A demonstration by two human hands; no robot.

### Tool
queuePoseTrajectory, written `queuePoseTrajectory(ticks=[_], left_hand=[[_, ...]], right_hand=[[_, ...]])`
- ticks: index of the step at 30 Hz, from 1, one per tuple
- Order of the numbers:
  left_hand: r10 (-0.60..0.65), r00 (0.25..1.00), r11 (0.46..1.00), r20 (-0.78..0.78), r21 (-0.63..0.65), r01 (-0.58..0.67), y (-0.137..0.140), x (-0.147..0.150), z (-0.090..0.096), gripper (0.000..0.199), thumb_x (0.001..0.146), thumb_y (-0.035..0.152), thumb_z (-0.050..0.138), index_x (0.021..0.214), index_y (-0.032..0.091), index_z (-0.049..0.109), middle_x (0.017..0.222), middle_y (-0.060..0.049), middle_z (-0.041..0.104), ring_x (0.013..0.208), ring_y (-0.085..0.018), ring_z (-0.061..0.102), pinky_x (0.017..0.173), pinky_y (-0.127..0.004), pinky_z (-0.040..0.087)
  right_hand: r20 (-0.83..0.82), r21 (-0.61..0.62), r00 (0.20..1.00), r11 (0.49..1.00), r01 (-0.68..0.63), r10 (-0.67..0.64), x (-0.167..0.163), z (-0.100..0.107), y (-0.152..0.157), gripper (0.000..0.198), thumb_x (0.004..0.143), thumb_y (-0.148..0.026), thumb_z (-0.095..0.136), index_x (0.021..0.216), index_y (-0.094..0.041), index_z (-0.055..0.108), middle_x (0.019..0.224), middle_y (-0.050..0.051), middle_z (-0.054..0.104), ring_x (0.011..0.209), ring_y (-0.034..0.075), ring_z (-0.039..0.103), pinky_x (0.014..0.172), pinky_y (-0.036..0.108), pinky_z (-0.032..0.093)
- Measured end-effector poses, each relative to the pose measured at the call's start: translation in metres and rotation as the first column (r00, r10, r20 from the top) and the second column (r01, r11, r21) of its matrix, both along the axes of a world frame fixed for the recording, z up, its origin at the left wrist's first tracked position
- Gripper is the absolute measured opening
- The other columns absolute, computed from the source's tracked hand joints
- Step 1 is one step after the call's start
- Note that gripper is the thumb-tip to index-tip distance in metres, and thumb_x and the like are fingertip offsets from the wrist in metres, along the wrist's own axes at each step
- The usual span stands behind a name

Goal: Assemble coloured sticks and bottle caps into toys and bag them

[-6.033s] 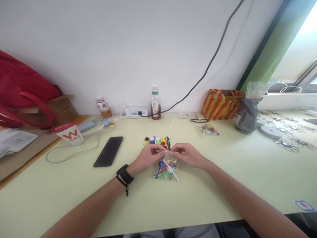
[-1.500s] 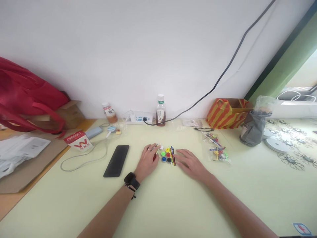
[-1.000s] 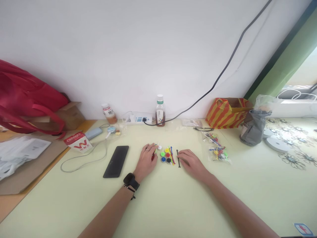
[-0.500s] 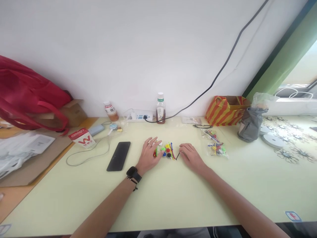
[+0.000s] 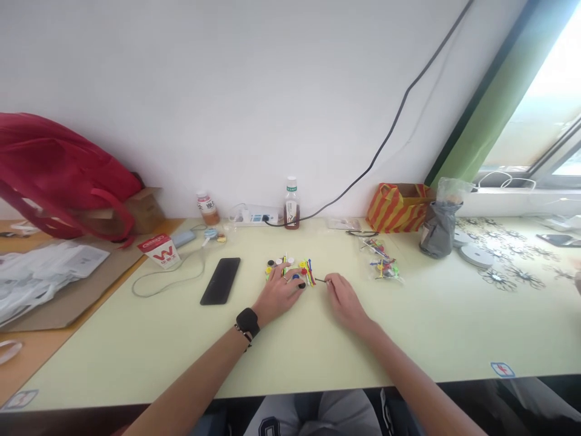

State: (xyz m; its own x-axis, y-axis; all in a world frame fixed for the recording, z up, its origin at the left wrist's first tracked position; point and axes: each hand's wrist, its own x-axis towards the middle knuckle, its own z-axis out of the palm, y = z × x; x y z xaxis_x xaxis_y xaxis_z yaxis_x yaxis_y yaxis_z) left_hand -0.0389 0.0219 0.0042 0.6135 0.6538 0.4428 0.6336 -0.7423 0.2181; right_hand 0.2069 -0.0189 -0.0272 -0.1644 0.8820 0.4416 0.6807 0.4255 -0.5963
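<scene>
My left hand (image 5: 278,295) lies over a group of small coloured plastic pieces, its fingers stretched apart. A fingertip is at a black round piece (image 5: 302,285), close to a blue round piece (image 5: 296,277). A red piece (image 5: 304,272) and a white round piece (image 5: 291,261) show beyond the fingers. Several thin coloured sticks (image 5: 310,272) lie side by side at the right of the group. My right hand (image 5: 344,298) pinches one end of a thin black stick (image 5: 320,280), which points left toward those sticks. Some pieces are hidden beneath my left hand.
A black phone (image 5: 220,281) lies to the left. Clear bags of coloured parts (image 5: 385,268) lie to the right. Behind stand a bottle (image 5: 292,206), a power strip (image 5: 258,215) with a black cable, and a striped bag (image 5: 394,206). A grey bag (image 5: 436,230) stands farther right.
My right hand has turned the black stick from slanted to nearly level. My left hand has shifted toward me over the pieces, uncovering some at the upper left. The camera view has shifted.
</scene>
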Motion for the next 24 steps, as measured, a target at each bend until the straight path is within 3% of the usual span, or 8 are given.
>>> queuePoseTrajectory(ticks=[4,9,13,24], left_hand=[[0.020,0.999,0.999,0.040,-0.042,-0.019,-0.024,0.005,0.000,0.016,0.100,0.025,0.056,0.111,0.026,0.068,0.137,-0.006,0.065,0.137,-0.032,0.046,0.116,-0.058,0.040],[0.043,0.986,0.970,0.162,-0.243,-0.003,-0.059,0.009,-0.002,0.013,0.100,0.020,0.055,0.110,0.025,0.062,0.116,-0.006,0.070,0.114,-0.026,0.061,0.101,-0.048,0.054],[0.126,0.965,0.949,0.229,-0.310,-0.051,-0.078,0.007,-0.006,0.015,0.098,0.015,0.057,0.108,0.024,0.061,0.117,-0.006,0.070,0.115,-0.025,0.062,0.101,-0.046,0.055],[0.154,0.954,0.933,0.257,-0.356,-0.054,-0.084,0.002,-0.010,0.017,0.100,0.018,0.055,0.114,0.025,0.062,0.117,-0.007,0.070,0.115,-0.025,0.064,0.101,-0.045,0.056]], right_hand=[[-0.077,-0.071,0.997,0.997,-0.019,0.014,-0.009,0.002,-0.022,0.023,0.107,-0.030,0.033,0.099,-0.024,0.054,0.093,0.007,0.065,0.084,0.024,0.062,0.080,0.040,0.051],[-0.211,-0.084,0.975,0.995,0.056,-0.072,-0.010,-0.002,-0.044,0.025,0.106,-0.035,0.039,0.092,-0.023,0.057,0.093,0.009,0.064,0.090,0.025,0.062,0.082,0.039,0.053],[-0.282,-0.178,0.952,0.982,0.066,-0.115,-0.007,-0.006,-0.060,0.027,0.106,-0.036,0.041,0.094,-0.023,0.060,0.095,0.008,0.063,0.090,0.024,0.061,0.080,0.037,0.051],[-0.400,-0.304,0.866,0.935,0.183,-0.300,-0.004,-0.007,-0.070,0.026,0.102,-0.042,0.047,0.091,-0.023,0.059,0.083,0.004,0.062,0.075,0.021,0.058,0.070,0.032,0.048]])
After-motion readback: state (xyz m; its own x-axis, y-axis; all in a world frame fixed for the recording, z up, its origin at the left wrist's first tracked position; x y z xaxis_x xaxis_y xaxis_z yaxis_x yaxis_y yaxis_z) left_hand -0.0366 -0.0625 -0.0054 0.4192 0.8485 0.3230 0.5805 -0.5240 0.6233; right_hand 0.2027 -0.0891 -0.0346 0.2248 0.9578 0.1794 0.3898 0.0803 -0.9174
